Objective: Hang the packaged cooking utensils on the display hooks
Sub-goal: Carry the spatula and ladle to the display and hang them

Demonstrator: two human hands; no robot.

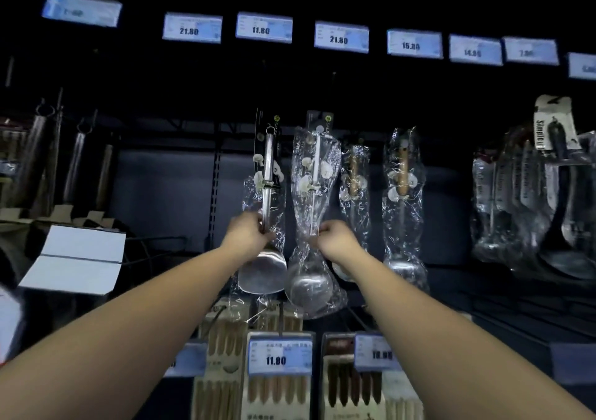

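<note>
My left hand (pixel 246 230) grips the lower handle of a packaged steel spatula (pixel 265 269), whose black header card reaches up to about the hook level. My right hand (pixel 333 237) pinches the thin handle of a packaged steel ladle (pixel 308 282) wrapped in crinkled clear plastic, right beside the spatula. Both utensils stand upright against the dark display wall. The hooks behind the header cards are too dark to make out, so I cannot tell whether either package hangs on one.
Two wooden-handled ladles (pixel 403 193) in plastic hang to the right, more black utensils (pixel 554 213) further right. Steel utensils (pixel 77 161) hang at far left above a white box (pixel 77 258). Price tags (pixel 341 37) line the top. Chopstick packs (pixel 277 384) hang below.
</note>
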